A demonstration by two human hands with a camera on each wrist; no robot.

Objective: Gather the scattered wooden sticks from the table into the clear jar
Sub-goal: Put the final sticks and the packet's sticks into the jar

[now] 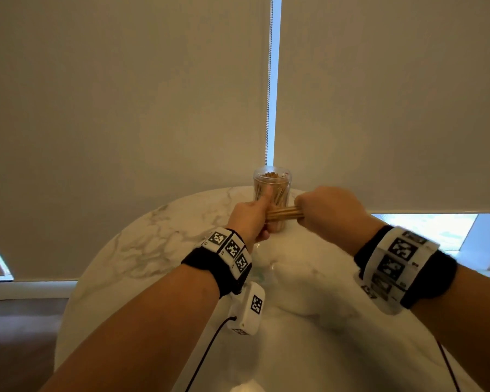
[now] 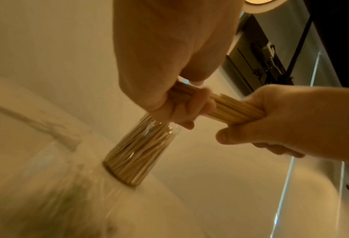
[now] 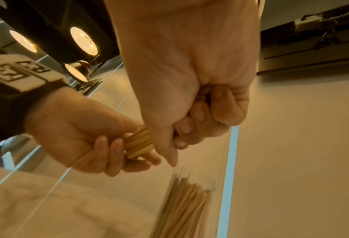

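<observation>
Right hand and left hand both gripping one bundle of pale wooden sticks, clear stick-filled plastic jar below the bundle

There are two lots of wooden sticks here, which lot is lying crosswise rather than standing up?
The bundle of sticks gripped at either end by the left hand and right hand; it lies level in front of the clear jar, whose sticks stand upright.

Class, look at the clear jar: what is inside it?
The clear jar holds many upright wooden sticks, nearly reaching its open rim. The left hand covers its lower front in the head view.
</observation>
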